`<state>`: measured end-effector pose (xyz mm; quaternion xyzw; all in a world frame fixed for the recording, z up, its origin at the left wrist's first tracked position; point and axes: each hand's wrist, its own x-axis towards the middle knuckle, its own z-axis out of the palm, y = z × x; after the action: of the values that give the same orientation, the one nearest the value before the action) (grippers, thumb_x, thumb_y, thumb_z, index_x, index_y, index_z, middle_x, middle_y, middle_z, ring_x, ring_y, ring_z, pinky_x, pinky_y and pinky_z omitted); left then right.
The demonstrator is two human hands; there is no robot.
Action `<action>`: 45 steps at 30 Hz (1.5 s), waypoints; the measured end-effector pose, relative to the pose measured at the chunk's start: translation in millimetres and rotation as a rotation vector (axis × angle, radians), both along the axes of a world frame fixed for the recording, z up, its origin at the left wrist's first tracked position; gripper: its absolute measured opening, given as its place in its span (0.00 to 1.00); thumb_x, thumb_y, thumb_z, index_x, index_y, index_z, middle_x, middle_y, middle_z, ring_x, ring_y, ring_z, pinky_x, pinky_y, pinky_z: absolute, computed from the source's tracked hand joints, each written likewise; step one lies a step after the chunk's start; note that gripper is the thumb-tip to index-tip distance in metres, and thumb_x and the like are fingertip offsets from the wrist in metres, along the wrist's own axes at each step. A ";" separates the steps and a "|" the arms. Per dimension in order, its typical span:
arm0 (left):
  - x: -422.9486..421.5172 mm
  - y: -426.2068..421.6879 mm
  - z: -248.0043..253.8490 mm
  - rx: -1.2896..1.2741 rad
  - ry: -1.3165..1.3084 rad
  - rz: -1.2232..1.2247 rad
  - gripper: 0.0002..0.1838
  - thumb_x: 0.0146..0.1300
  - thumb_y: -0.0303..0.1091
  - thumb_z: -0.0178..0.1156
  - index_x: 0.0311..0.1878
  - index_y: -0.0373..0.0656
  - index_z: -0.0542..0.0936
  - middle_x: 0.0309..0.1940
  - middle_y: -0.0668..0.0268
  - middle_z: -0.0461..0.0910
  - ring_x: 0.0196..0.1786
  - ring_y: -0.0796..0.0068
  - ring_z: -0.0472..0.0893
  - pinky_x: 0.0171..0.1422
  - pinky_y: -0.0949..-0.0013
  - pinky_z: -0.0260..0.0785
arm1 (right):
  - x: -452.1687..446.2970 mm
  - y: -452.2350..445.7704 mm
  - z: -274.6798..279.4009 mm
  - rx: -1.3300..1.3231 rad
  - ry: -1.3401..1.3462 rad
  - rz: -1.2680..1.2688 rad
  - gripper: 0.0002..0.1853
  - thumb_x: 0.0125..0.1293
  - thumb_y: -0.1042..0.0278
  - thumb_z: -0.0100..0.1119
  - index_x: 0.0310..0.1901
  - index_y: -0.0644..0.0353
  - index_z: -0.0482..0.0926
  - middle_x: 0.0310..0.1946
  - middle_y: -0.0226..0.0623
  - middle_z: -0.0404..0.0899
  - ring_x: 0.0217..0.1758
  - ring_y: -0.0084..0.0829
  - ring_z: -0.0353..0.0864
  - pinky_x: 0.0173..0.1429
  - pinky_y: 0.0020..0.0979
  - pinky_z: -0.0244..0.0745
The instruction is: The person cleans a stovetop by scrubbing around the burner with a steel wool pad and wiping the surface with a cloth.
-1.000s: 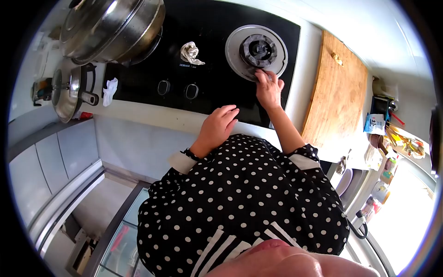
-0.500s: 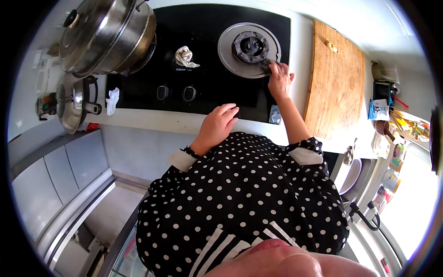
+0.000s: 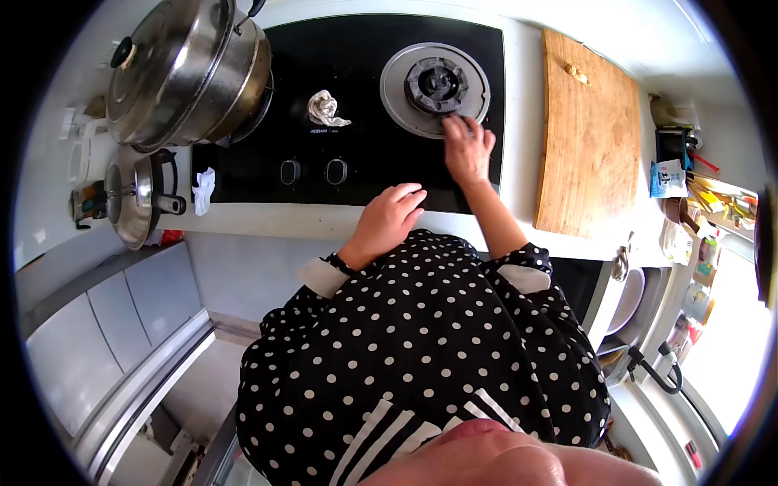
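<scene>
My right hand (image 3: 468, 152) is bent over the front rim of the round metal burner plate (image 3: 396, 96) on the black glass cooktop (image 3: 356, 49). Its fingers press down on a dark grey scouring pad, mostly hidden under the fingertips. Just behind the fingers sits the dark burner head (image 3: 438, 84). My left hand (image 3: 387, 217) rests at the cooktop's front edge, fingers loosely extended and holding nothing. A crumpled light cloth (image 3: 323, 108) lies mid-cooktop, behind two black knobs (image 3: 335, 172).
A large steel steamer pot (image 3: 174, 69) stands on the left burner. Beside it are a lidded pan (image 3: 130, 198) and a crumpled white tissue (image 3: 203, 191). To the right lies a wooden cutting board (image 3: 587, 146) with a small yellowish piece (image 3: 576, 74) on it.
My right hand has slid left along the front rim of the burner plate with the scouring pad. My left hand stays almost in place. The view has shifted slightly.
</scene>
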<state>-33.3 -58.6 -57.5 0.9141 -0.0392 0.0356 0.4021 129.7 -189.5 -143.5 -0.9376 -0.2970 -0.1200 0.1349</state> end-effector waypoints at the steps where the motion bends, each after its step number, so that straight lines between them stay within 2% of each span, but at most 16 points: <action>1: -1.5 2.1 0.0 -0.004 -0.004 0.014 0.14 0.56 0.29 0.58 0.46 0.38 0.77 0.48 0.62 0.75 0.46 0.62 0.76 0.49 0.66 0.70 | 8.1 -7.7 1.2 -0.052 -0.005 -0.061 0.16 0.57 0.66 0.55 0.49 0.46 0.74 0.53 0.21 0.73 0.59 0.34 0.65 0.58 0.46 0.55; 2: -2.7 4.8 -0.1 -0.005 -0.009 0.028 0.14 0.56 0.29 0.58 0.46 0.38 0.77 0.48 0.62 0.75 0.46 0.62 0.76 0.49 0.66 0.70 | 17.1 -13.3 -1.0 0.007 -0.025 -0.099 0.15 0.58 0.68 0.51 0.49 0.51 0.74 0.52 0.24 0.74 0.58 0.35 0.66 0.57 0.48 0.56; 6: -11.9 14.8 -4.6 -0.006 0.047 0.038 0.15 0.56 0.29 0.58 0.47 0.38 0.77 0.48 0.61 0.75 0.47 0.61 0.76 0.50 0.65 0.70 | 1.4 11.7 -11.8 0.042 0.040 -0.214 0.15 0.55 0.71 0.50 0.47 0.50 0.74 0.54 0.27 0.72 0.59 0.36 0.64 0.58 0.49 0.55; 9: -12.5 15.3 -9.7 -0.009 0.045 -0.008 0.15 0.56 0.29 0.58 0.47 0.37 0.76 0.48 0.60 0.75 0.47 0.60 0.76 0.50 0.65 0.70 | -22.4 14.8 -2.7 0.011 0.062 -0.075 0.16 0.56 0.71 0.50 0.47 0.49 0.74 0.53 0.24 0.72 0.60 0.35 0.64 0.58 0.49 0.55; 12: -3.5 14.9 -9.2 -0.011 -0.015 -0.050 0.15 0.55 0.29 0.58 0.46 0.36 0.77 0.46 0.60 0.75 0.45 0.60 0.76 0.48 0.64 0.70 | 3.5 -0.2 -1.5 0.026 0.078 -0.147 0.16 0.56 0.72 0.49 0.47 0.47 0.76 0.53 0.21 0.73 0.61 0.32 0.63 0.59 0.50 0.54; 15: 5.4 14.6 -4.7 -0.012 -0.002 -0.058 0.14 0.56 0.29 0.59 0.47 0.37 0.77 0.48 0.60 0.75 0.47 0.60 0.76 0.50 0.66 0.70 | 34.3 -11.4 -10.0 0.015 0.074 -0.188 0.18 0.56 0.72 0.49 0.49 0.47 0.77 0.55 0.20 0.72 0.64 0.33 0.60 0.61 0.53 0.51; 18: 11.2 12.7 -1.6 -0.003 0.009 -0.080 0.14 0.55 0.28 0.59 0.46 0.37 0.77 0.48 0.60 0.75 0.46 0.61 0.76 0.49 0.66 0.70 | 48.1 -10.2 -3.6 0.016 0.076 -0.225 0.18 0.55 0.73 0.50 0.48 0.46 0.77 0.55 0.21 0.71 0.64 0.32 0.60 0.60 0.52 0.52; 21: 13.8 9.8 -2.2 0.009 0.028 -0.126 0.15 0.55 0.29 0.59 0.46 0.37 0.77 0.48 0.61 0.75 0.47 0.61 0.76 0.50 0.66 0.70 | 13.9 -3.1 -5.8 -0.016 0.120 -0.228 0.18 0.54 0.73 0.51 0.48 0.47 0.77 0.55 0.22 0.70 0.64 0.32 0.60 0.59 0.51 0.53; 23: 15.1 6.1 -8.1 0.017 0.012 -0.149 0.14 0.56 0.30 0.58 0.46 0.37 0.77 0.47 0.60 0.75 0.45 0.60 0.76 0.48 0.64 0.70 | -5.2 2.3 -8.2 0.093 0.093 -0.192 0.19 0.53 0.76 0.51 0.47 0.48 0.78 0.53 0.22 0.70 0.63 0.32 0.61 0.60 0.48 0.53; 29: 25.9 -5.9 -2.5 0.051 0.062 -0.197 0.15 0.56 0.29 0.58 0.47 0.37 0.77 0.48 0.60 0.75 0.47 0.60 0.76 0.50 0.66 0.70 | 11.6 -6.9 -3.1 0.088 0.134 -0.177 0.20 0.55 0.76 0.49 0.49 0.49 0.76 0.54 0.21 0.70 0.66 0.31 0.57 0.63 0.51 0.50; 33: 33.5 -17.8 0.6 0.082 0.068 -0.232 0.15 0.56 0.28 0.58 0.47 0.37 0.77 0.47 0.59 0.75 0.47 0.60 0.76 0.51 0.66 0.70 | -9.6 5.9 4.9 0.054 0.205 -0.214 0.19 0.56 0.71 0.49 0.51 0.51 0.75 0.56 0.24 0.68 0.66 0.33 0.56 0.62 0.50 0.51; 35: 34.4 -24.4 0.0 0.086 0.080 -0.250 0.15 0.56 0.28 0.59 0.47 0.37 0.77 0.47 0.59 0.75 0.47 0.59 0.76 0.51 0.66 0.70 | -13.1 7.2 -1.3 0.096 0.175 -0.201 0.21 0.52 0.76 0.50 0.50 0.49 0.75 0.56 0.24 0.68 0.64 0.32 0.59 0.61 0.49 0.51; 37: 37.0 -28.6 -0.2 0.103 0.067 -0.268 0.15 0.55 0.28 0.59 0.47 0.37 0.77 0.47 0.59 0.75 0.46 0.60 0.76 0.50 0.65 0.70 | 0.0 -3.4 3.9 0.092 0.160 -0.186 0.17 0.54 0.71 0.50 0.48 0.50 0.76 0.52 0.25 0.69 0.63 0.32 0.59 0.61 0.49 0.54; 39: 38.5 -32.7 0.4 0.117 0.056 -0.276 0.15 0.55 0.29 0.58 0.46 0.37 0.77 0.46 0.59 0.75 0.45 0.60 0.76 0.48 0.64 0.71 | 21.9 -11.7 -0.4 0.090 0.143 -0.240 0.18 0.54 0.72 0.51 0.48 0.49 0.76 0.52 0.23 0.68 0.63 0.31 0.59 0.61 0.50 0.54; 42: 39.0 -38.0 1.3 0.154 0.129 -0.265 0.15 0.54 0.27 0.59 0.46 0.37 0.77 0.48 0.60 0.75 0.47 0.60 0.76 0.50 0.66 0.70 | 63.1 -15.0 -7.2 0.159 0.126 -0.244 0.17 0.55 0.71 0.50 0.48 0.50 0.75 0.53 0.24 0.68 0.65 0.32 0.57 0.61 0.53 0.55; 45: 35.7 -41.7 0.9 0.179 0.143 -0.280 0.15 0.54 0.28 0.60 0.47 0.38 0.77 0.48 0.60 0.75 0.47 0.60 0.76 0.49 0.65 0.70 | 63.5 -13.2 -6.4 0.204 0.178 -0.230 0.17 0.54 0.71 0.50 0.48 0.51 0.75 0.53 0.27 0.67 0.64 0.34 0.57 0.61 0.54 0.54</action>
<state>2.4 -100.3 -56.6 0.9320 -0.1403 -0.0895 0.3220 193.2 -202.7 -149.9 -0.9538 -0.1609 -0.0808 0.2404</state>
